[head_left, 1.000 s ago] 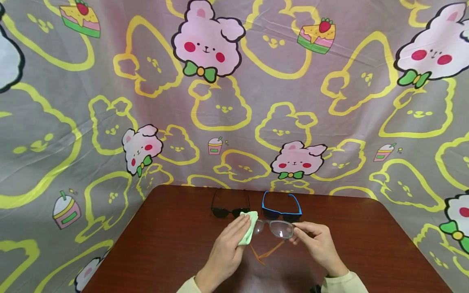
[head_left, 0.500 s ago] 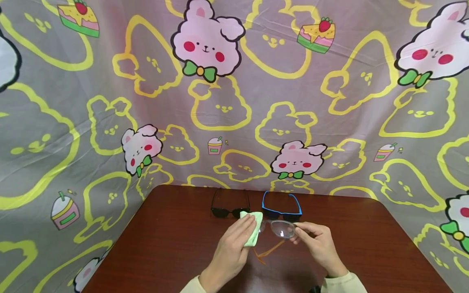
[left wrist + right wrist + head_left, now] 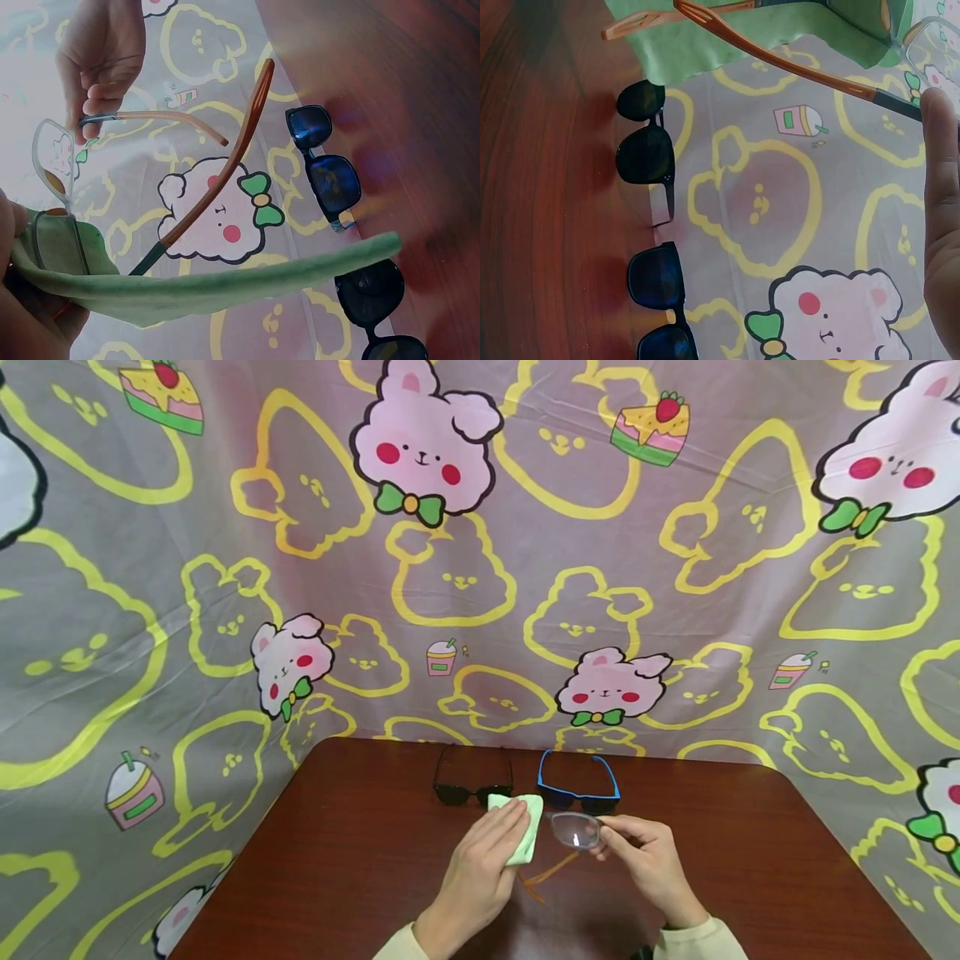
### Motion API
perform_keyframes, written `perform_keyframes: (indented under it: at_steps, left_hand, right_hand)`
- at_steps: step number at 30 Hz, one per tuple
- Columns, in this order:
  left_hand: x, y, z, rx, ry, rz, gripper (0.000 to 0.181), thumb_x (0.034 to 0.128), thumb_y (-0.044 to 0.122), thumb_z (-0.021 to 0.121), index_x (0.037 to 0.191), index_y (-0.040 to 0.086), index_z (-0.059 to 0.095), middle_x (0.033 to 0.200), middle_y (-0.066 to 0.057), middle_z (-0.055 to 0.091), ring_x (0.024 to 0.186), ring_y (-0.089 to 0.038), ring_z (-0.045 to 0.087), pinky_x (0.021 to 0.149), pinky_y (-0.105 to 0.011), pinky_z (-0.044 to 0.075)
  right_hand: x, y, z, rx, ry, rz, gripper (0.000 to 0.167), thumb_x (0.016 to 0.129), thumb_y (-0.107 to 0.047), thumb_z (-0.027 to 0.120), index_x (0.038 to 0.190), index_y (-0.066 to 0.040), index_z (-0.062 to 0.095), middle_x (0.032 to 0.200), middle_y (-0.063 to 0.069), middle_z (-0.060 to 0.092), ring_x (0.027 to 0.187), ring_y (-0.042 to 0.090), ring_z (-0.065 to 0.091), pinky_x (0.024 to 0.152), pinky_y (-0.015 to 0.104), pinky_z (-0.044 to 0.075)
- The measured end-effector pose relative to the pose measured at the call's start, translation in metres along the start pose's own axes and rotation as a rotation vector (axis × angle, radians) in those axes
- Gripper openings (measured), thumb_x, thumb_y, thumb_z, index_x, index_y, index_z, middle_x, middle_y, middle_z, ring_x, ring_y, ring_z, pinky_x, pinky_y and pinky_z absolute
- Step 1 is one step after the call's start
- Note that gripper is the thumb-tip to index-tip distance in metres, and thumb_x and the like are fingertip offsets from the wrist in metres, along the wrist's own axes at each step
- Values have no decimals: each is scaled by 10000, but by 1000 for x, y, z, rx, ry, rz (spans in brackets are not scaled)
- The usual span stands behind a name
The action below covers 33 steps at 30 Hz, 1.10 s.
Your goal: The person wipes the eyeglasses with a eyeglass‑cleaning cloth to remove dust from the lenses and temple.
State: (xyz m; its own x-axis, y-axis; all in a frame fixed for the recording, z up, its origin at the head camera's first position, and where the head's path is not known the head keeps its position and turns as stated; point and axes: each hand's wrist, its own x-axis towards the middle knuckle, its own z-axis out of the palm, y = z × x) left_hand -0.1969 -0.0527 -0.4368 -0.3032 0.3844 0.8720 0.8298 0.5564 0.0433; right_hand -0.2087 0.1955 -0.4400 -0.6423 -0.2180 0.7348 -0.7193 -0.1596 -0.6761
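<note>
A pair of clear grey-framed eyeglasses (image 3: 576, 830) with orange-brown temples is held up above the table between both hands. My right hand (image 3: 651, 864) pinches the frame at its right end, by the hinge. The left hand (image 3: 480, 872) holds a light green cloth (image 3: 529, 839) over the other lens, fingers on the near side. Seen from the left wrist, the cloth (image 3: 187, 296) is folded around that lens, and both temples (image 3: 217, 176) stick out unfolded. The left thumb is hidden in the head view.
Black sunglasses (image 3: 472, 795) and blue-framed sunglasses (image 3: 577, 798) lie side by side at the back of the brown wooden table (image 3: 337, 852), temples pointing away. A grey cartoon-print curtain (image 3: 465, 610) hangs directly behind the table and along its sides.
The left hand and cloth have slid to the right across the eyeglasses, covering the left lens and most of the bridge. The right hand keeps its pinch almost in place.
</note>
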Motion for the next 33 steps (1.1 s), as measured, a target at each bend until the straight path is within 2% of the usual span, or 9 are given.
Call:
perform_keyframes:
  at_steps: [10,21,30,33]
  left_hand:
    - [2,2,3,25,9,5,405,794,18,540,1186,-22,630,1258,-147,586,1171,-248,552,977,-386,416]
    - [6,6,4,41,9,6,363,848,49,516,1186,-20,629,1254,-139,590,1172,-245,551,965,-394,427]
    - [9,7,7,43,17,21,386,798,30,531,1166,-19,640,1240,-136,600,1165,-240,556,965,-394,425]
    - [11,8,7,45,19,29,373,810,37,537,1164,-13,642,1238,-133,602,1163,-240,558,960,-398,430]
  right_hand:
    - [1,-1,4,-3,12,9,300,811,284,463,1014,154,641,800,71,690,636,115,661,543,264,532]
    - [1,-1,8,1,20,16,276,820,275,462,1005,168,637,794,66,690,623,127,655,543,258,529]
    - [1,-1,10,17,10,16,271,831,267,458,1015,171,633,800,99,688,634,130,657,549,257,529]
    - [2,-1,10,15,10,11,273,828,270,459,1013,173,634,806,101,687,633,128,656,545,257,528]
